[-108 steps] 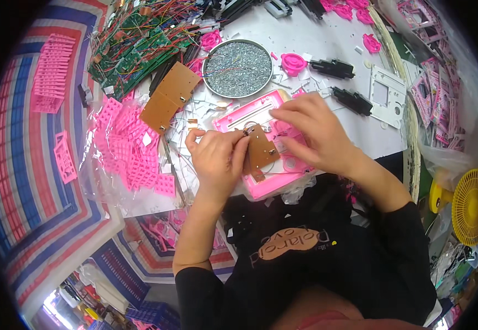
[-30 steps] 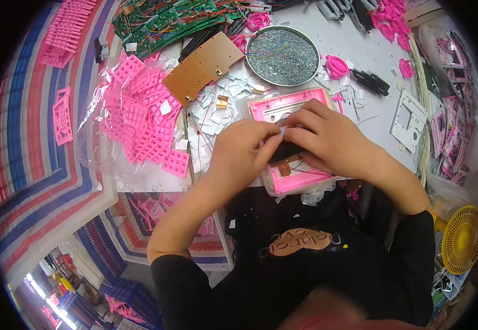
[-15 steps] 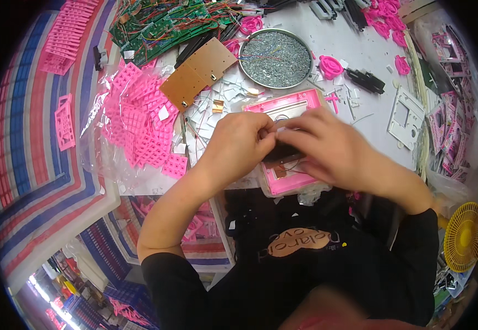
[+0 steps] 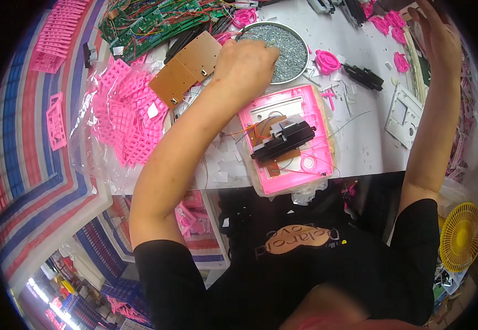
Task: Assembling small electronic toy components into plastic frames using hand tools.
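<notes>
My left hand is over the round tin of small silvery screws, fingers curled down at the screws. Whatever its fingertips pinch is hidden. Up at the far right, my right hand is raised with its fingers stretched out and apart, and I see nothing held in it. Between my arms lies a pink plastic casing, inner side up. Across it rests a black mechanism, tilted, on top of a brown circuit board with thin coloured wires.
Green circuit boards with wires are heaped at the far left, beside brown boards. Pink keypad parts fill a plastic bag. Pink rings, a black part and a white panel lie rightward. A yellow fan stands lower right.
Both hands have left the pink casing, uncovering the black mechanism on it. My left hand has moved up to the screw tin; my right hand has swung out to the far right.
</notes>
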Demonstrator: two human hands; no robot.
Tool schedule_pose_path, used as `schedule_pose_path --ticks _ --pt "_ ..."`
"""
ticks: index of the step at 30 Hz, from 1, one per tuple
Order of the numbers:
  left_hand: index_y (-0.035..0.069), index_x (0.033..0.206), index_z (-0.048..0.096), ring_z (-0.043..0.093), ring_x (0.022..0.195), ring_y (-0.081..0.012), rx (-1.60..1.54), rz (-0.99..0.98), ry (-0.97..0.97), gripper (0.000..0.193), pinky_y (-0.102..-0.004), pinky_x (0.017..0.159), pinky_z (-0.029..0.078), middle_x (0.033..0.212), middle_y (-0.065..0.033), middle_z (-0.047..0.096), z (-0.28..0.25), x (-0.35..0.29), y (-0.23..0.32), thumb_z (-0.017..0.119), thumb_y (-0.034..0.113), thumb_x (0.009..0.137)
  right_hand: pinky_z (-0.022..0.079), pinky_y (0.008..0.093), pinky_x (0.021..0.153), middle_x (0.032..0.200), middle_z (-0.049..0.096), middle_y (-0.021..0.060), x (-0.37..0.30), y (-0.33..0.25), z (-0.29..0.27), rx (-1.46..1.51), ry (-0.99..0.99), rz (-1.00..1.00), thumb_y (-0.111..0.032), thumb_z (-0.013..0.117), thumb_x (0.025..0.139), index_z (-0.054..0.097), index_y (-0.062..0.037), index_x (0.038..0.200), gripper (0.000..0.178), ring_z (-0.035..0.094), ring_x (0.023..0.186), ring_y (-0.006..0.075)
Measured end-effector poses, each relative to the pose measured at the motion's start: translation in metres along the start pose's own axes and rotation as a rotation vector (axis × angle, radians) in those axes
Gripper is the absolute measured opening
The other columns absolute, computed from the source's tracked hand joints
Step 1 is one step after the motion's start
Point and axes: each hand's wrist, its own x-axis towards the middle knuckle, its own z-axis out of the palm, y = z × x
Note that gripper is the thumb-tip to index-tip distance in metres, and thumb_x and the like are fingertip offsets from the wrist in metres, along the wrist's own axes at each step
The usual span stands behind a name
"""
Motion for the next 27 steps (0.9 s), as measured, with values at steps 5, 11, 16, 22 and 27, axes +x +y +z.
schedule_pose_path --ticks 5,11,16,22,27 --pt "0.006 0.083 0.067 0.066 0.078 -0.0319 0.0 0.013 0.071 0.013 -0.0469 0.068 0.05 0.078 -0.0105 0.066 0.003 0.0 -0.001 0.062 0.017 0.089 0.052 0.0368 0.091 0.11 0.066 0.0129 0.008 0.003 0.069 0.085 0.119 0.07 -0.025 0.07 0.09 0.055 0.0015 0.128 0.048 0.066 0.094 0.0212" --pt "0.005 0.084 0.071 0.064 0.072 -0.0267 -0.631 -0.095 0.199 0.003 -0.0376 0.061 0.048 0.084 -0.007 0.071 -0.058 -0.054 0.042 0.07 0.008 0.086 0.049 0.0373 0.077 0.089 0.059 0.0076 -0.038 0.011 0.091 0.533 -0.157 0.236 -0.025 0.063 0.095 0.056 -0.0056 0.125 0.036 0.059 0.082 0.0219" --pt "0.013 0.089 0.071 0.061 0.078 -0.0195 -0.54 -0.221 0.241 0.013 -0.0362 0.079 0.038 0.086 0.0005 0.069 -0.063 -0.108 0.09 0.079 0.01 0.079 0.042 0.0298 0.06 0.065 0.041 -0.0064 -0.091 -0.038 0.146 0.501 -0.159 0.175 -0.028 0.062 0.1 0.051 -0.016 0.115 0.022 0.041 0.058 0.0096" --pt "0.014 0.092 0.071 0.06 0.077 -0.0163 -0.528 -0.252 0.362 0.017 -0.0357 0.077 0.031 0.09 0.0023 0.07 -0.052 -0.122 0.103 0.079 0.007 0.078 0.042 0.0282 0.057 0.065 0.053 -0.0037 -0.095 -0.06 0.167 0.495 -0.271 0.177 -0.034 0.073 0.096 0.051 -0.0152 0.108 0.031 0.049 0.055 0.0105" --pt "0.014 0.09 0.071 0.06 0.073 -0.0162 -0.571 -0.23 0.407 0.019 -0.0353 0.075 0.03 0.086 0.0023 0.07 -0.05 -0.121 0.102 0.08 0.006 0.076 0.042 0.0287 0.056 0.063 0.052 -0.0037 -0.099 -0.058 0.173 0.478 -0.24 0.176 -0.033 0.074 0.095 0.051 -0.0145 0.106 0.031 0.049 0.054 0.0108"
